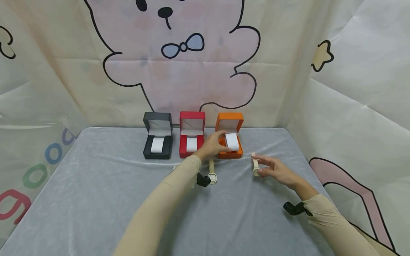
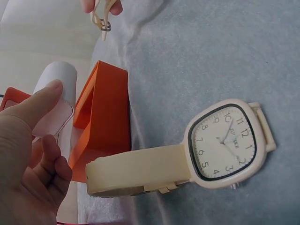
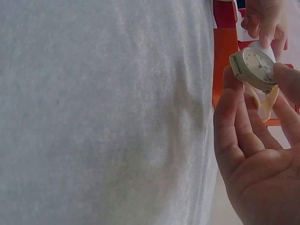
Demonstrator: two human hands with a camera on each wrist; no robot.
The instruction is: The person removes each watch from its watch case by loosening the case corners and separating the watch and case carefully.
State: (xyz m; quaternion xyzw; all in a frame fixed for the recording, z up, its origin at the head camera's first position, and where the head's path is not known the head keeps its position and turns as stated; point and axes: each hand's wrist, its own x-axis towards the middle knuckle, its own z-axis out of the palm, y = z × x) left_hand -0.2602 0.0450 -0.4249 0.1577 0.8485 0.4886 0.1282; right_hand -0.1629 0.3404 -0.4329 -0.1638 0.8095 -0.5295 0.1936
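My left hand (image 1: 212, 145) grips a white watch cushion (image 1: 232, 142) between thumb and fingers, tilted up over the open orange watch box (image 1: 237, 155). In the left wrist view the thumb presses along the cushion's side. To the right, my right hand (image 1: 282, 173) pinches a cream wristwatch (image 1: 256, 170) at its case, with the strap hanging in a loop in the right wrist view. A second cream wristwatch (image 2: 222, 143) with a squarish dial lies on the cloth in front of the orange box, partly beside my left sleeve.
A black watch box (image 1: 147, 151) and a red watch box (image 1: 183, 149) stand open left of the orange one, each with a white cushion inside. Grey cloth (image 1: 96, 195) covers the table. A printed curtain (image 1: 282, 71) hangs behind.
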